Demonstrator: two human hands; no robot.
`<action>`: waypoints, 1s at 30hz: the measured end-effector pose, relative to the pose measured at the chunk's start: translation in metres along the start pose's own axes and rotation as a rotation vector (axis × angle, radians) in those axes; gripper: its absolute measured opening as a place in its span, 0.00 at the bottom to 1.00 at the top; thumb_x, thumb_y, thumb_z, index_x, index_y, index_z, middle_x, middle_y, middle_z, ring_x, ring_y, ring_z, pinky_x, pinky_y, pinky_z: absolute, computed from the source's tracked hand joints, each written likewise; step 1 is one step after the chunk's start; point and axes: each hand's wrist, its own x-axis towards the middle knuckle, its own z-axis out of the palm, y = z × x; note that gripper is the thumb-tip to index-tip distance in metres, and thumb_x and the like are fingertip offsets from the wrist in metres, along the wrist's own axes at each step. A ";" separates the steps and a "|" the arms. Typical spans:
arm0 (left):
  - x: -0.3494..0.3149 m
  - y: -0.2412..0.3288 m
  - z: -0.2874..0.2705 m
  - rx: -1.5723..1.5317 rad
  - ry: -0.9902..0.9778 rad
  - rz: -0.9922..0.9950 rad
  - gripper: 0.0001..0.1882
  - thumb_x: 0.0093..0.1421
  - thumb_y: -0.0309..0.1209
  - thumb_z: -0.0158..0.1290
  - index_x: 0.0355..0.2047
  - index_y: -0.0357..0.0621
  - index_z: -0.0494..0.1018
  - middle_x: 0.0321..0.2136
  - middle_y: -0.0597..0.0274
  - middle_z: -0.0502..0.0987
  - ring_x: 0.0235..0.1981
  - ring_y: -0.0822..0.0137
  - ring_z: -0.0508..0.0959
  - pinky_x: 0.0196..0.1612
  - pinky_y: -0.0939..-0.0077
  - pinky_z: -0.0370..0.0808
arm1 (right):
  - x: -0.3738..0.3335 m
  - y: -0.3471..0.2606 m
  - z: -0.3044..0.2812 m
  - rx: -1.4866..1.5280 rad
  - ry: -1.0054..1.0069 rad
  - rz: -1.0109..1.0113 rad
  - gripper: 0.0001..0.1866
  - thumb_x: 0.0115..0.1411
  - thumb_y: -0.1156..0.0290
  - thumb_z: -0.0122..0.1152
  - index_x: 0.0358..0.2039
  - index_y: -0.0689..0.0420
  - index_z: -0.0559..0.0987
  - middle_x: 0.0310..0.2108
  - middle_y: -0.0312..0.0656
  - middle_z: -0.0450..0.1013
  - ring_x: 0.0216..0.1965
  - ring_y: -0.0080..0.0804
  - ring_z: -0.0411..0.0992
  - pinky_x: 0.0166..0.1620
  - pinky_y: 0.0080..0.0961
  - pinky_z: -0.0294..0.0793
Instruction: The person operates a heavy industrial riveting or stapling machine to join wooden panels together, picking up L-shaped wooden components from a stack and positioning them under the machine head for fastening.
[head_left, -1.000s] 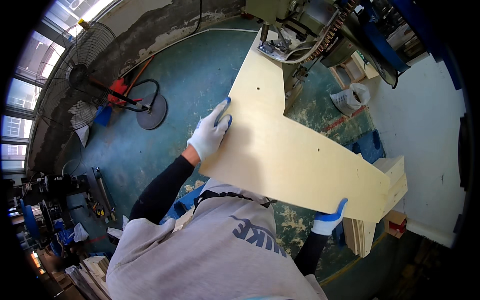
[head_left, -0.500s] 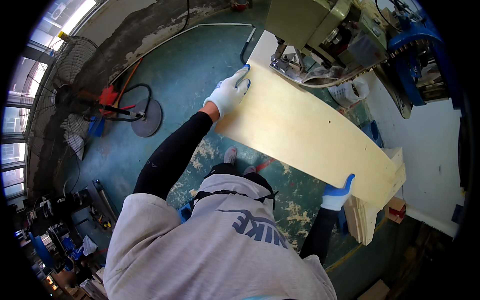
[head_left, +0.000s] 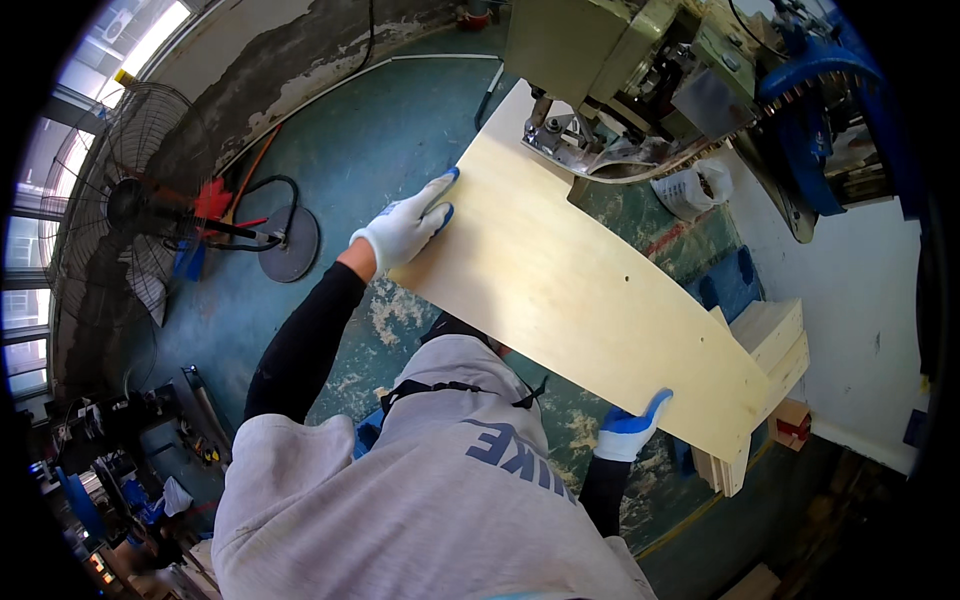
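Observation:
A long, pale plywood board (head_left: 570,290) with a curved far edge slants across in front of me, its upper end under the green sewing-machine-like head (head_left: 575,50) of a machine. My left hand (head_left: 405,225), in a white and blue glove, grips the board's left edge, with a finger and thumb along the top face. On the near edge toward the right end is my gloved right hand (head_left: 632,428); its thumb rests on top, and the fingers underneath are hidden. Small dark holes show in the board.
Stacked wooden boards (head_left: 775,345) stand at the right, partly below the plywood. Behind lies a white sack (head_left: 690,190) near the white wall. A large fan (head_left: 125,205) with a round base (head_left: 290,243) stands at left. Sawdust is scattered on the green floor.
Both hands have drawn the board toward me and to the left. More space shows between its curved far edge and the machine.

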 end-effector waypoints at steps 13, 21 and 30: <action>-0.026 -0.010 0.029 -0.040 0.282 0.102 0.23 0.69 0.30 0.42 0.64 0.44 0.63 0.56 0.40 0.72 0.55 0.46 0.74 0.56 0.68 0.71 | 0.002 0.012 -0.006 0.026 -0.055 -0.035 0.31 0.72 0.49 0.45 0.66 0.57 0.62 0.65 0.42 0.63 0.63 0.36 0.63 0.64 0.37 0.64; -0.035 -0.017 0.026 -0.220 0.320 0.132 0.23 0.69 0.30 0.45 0.63 0.36 0.64 0.58 0.42 0.71 0.57 0.51 0.75 0.58 0.72 0.69 | 0.001 0.012 0.001 0.055 -0.111 -0.001 0.31 0.72 0.48 0.42 0.67 0.56 0.61 0.65 0.42 0.62 0.64 0.38 0.63 0.65 0.38 0.63; -0.031 -0.131 -0.087 -0.296 0.444 0.132 0.24 0.70 0.25 0.42 0.66 0.31 0.60 0.64 0.51 0.66 0.65 0.65 0.65 0.66 0.75 0.59 | -0.028 0.108 0.120 0.122 -0.082 0.095 0.28 0.73 0.52 0.45 0.65 0.56 0.65 0.61 0.41 0.67 0.60 0.36 0.67 0.62 0.35 0.67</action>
